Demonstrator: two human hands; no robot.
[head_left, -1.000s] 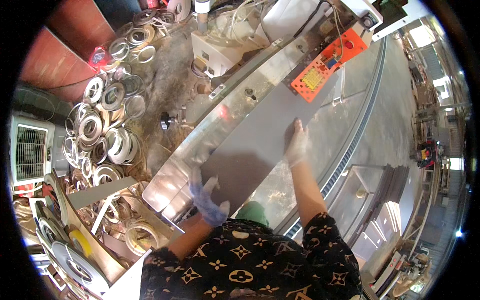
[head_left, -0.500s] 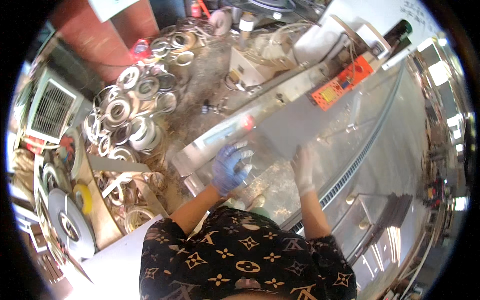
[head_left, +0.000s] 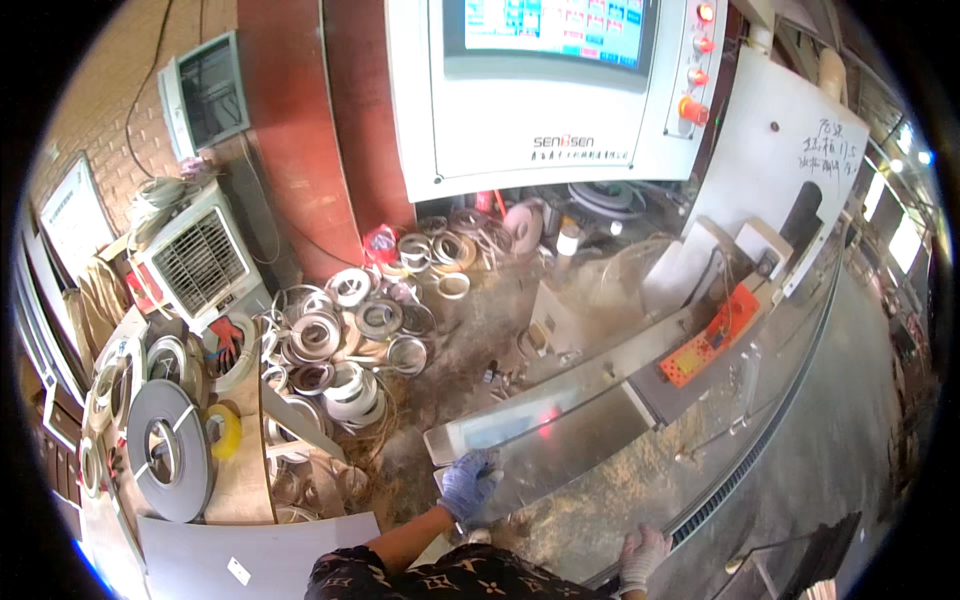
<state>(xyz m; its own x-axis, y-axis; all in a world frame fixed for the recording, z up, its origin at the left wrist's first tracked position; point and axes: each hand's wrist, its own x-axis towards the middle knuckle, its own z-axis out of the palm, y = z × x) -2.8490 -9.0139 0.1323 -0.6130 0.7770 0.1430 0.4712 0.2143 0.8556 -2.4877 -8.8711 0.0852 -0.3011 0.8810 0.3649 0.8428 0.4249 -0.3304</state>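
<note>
My left hand (head_left: 468,485), in a blue work glove, is at the near end of a long metal machine bed (head_left: 570,450). Its fingers are loosely bent and nothing shows in them. Farther right, my right hand (head_left: 643,557) wears a whitish glove and hovers beside a dark segmented conveyor track (head_left: 730,490). Its fingers are stretched, with no object in them. A flat grey panel (head_left: 665,397) lies up the bed, its far part next to an orange perforated guard (head_left: 710,340).
A control cabinet with a lit screen (head_left: 550,110) stands ahead. Heaps of edge-banding rolls (head_left: 320,335) cover the floor at left, near an air cooler (head_left: 200,265). A large grey roll (head_left: 170,450) leans beside yellow tape (head_left: 223,430). Another grey panel (head_left: 265,550) lies at lower left.
The grey panel has slid away up the bed toward the orange guard, and my right hand has come off it, back toward me. My view has tilted up, bringing the screen into sight.
</note>
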